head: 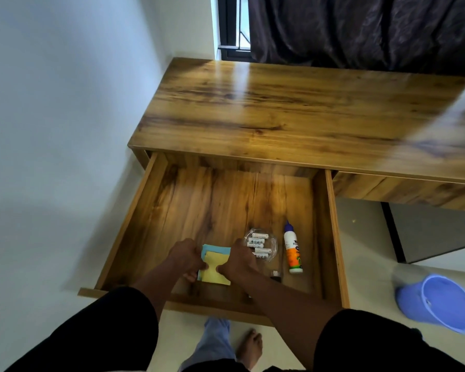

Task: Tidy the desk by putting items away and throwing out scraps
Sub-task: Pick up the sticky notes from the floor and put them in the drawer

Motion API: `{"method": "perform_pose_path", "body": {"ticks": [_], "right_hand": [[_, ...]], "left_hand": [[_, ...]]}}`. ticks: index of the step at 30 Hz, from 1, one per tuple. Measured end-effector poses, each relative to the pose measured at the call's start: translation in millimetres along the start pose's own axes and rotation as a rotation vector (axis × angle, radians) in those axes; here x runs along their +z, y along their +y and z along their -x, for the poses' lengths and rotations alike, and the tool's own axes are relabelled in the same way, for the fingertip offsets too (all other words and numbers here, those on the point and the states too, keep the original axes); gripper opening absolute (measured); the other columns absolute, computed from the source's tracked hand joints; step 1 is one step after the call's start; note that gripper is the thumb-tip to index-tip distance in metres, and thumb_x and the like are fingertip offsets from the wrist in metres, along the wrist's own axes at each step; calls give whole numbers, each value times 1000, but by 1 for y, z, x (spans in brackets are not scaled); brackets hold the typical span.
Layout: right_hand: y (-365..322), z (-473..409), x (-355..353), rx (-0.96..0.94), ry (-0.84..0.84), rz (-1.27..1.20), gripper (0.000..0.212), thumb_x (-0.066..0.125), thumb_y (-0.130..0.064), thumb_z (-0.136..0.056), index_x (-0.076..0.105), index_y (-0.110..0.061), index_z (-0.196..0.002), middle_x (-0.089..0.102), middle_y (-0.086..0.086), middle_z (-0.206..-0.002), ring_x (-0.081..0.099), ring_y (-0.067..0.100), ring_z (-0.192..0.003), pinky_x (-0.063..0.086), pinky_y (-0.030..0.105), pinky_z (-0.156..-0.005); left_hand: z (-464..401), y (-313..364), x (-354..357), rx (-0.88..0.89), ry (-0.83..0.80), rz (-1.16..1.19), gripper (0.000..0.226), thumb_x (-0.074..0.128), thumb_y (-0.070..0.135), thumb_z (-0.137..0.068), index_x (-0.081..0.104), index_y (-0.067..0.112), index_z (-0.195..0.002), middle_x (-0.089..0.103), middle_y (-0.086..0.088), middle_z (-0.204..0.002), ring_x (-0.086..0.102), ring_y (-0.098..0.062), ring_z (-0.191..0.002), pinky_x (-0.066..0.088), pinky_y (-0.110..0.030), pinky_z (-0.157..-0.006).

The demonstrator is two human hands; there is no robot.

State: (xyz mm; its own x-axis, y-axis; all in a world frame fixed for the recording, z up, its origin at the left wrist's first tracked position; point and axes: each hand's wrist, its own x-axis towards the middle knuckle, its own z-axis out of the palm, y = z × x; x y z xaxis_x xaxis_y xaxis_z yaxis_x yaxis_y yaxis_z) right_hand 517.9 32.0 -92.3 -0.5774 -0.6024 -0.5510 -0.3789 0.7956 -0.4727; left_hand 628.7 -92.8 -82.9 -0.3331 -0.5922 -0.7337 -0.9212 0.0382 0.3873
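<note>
Left hand (186, 257) and right hand (239, 260) are pinching opposite edges of the paper stack (215, 265), resting low in the open drawer (330, 237). Light, floppy sheets are likely sliding apart; edge grips suit.

I see the desk (293, 108) top bare wood w/ a glossy sheen, its left drawer (134, 224) pulled fully out. In the drawer's near half, a small stack of paper notes (216, 267), yellow sheet on top w/ blue ones under it sticking out at the far and left edges, lying flat on the drawer floor; both side edges are pinched. Just right of the notes sits a clear round dish (261, 244) w/ several white batteries (258, 241) lying side by side in it. Right of that, apart from it, a white glue bottle (293, 253) w/ orange label lies on its side, blue cap pointing away from me. Blue bin (440, 307) on the floor at right, tilted, blurred
</note>
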Motion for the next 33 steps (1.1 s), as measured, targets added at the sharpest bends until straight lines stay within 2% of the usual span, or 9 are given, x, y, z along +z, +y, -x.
{"method": "perform_pose_path", "body": {"ticks": [7, 12, 15, 18, 22, 24, 27, 30, 33], "right_hand": [[1, -6, 1, -65, -14, 49, 86, 86, -35, -76, 36, -11, -141, 57, 13, -132, 60, 29, -119, 54, 38, -90], [2, -9, -9, -176, -46, 236, 101, 82, -41, -81, 19, -13, -155, 54, 15, -138, 59, 34, -121, 56, 45, -91], [-2, -12, -24, -277, -43, 339, 85, 79, -43, -83, 29, -14, -146, 61, 14, -125, 64, 34, -110, 57, 44, -82], [-10, -13, -38, -441, -161, 408, 47, 76, -43, -84, 58, -13, -114, 69, 8, -109, 67, 27, -99, 58, 42, -79], [-6, 3, -57, -425, -458, 402, 27, 79, -39, -82, 75, -14, -92, 73, 1, -71, 69, 8, -54, 62, 32, -60], [4, 13, -63, -371, -614, 384, 31, 81, -39, -84, 75, -13, -100, 74, 1, -80, 71, 10, -65, 64, 31, -64], [18, 23, -64, -301, -812, 409, 46, 82, -45, -83, 70, -17, -118, 71, 4, -105, 69, 18, -95, 63, 36, -84], [27, 26, -58, -323, -850, 467, 65, 84, -51, -78, 62, -21, -131, 62, 3, -125, 63, 17, -104, 61, 38, -87], [35, 26, -51, -418, -796, 584, 87, 83, -67, -66, 56, -24, -138, 56, -4, -126, 61, 16, -103, 61, 42, -88]], "left_hand": [[0, -4, 2, 48, 53, -41, 38, 87, 10, -79, 60, 10, -105, 73, -15, -81, 76, -29, -62, 65, -46, -59], [2, 8, -10, 158, 53, -327, 39, 91, 25, -75, 65, 11, -100, 75, -5, -69, 74, -17, -55, 65, -39, -60], [4, 27, -16, 236, -46, -443, 38, 90, 27, -76, 68, 8, -100, 76, -6, -73, 75, -15, -60, 65, -36, -63], [14, 46, -21, 280, -276, -480, 36, 90, 28, -78, 71, 5, -98, 76, -8, -79, 73, -15, -64, 65, -34, -67], [43, 54, -17, 313, -484, -602, 32, 88, 44, -77, 76, 18, -90, 75, -2, -81, 74, -10, -71, 64, -30, -73], [55, 52, -13, 258, -595, -659, 47, 88, 51, -74, 77, 18, -106, 77, -6, -98, 76, -18, -89, 64, -40, -85], [62, 50, -6, 281, -635, -807, 62, 90, 58, -68, 70, 24, -116, 71, -4, -113, 72, -22, -100, 64, -43, -84], [66, 48, 4, 371, -583, -955, 62, 90, 63, -62, 65, 29, -107, 65, 3, -111, 68, -18, -96, 65, -39, -80], [64, 47, 12, 453, -521, -1042, 60, 88, 69, -56, 62, 32, -95, 67, 9, -97, 70, -17, -89, 62, -39, -84]]}}
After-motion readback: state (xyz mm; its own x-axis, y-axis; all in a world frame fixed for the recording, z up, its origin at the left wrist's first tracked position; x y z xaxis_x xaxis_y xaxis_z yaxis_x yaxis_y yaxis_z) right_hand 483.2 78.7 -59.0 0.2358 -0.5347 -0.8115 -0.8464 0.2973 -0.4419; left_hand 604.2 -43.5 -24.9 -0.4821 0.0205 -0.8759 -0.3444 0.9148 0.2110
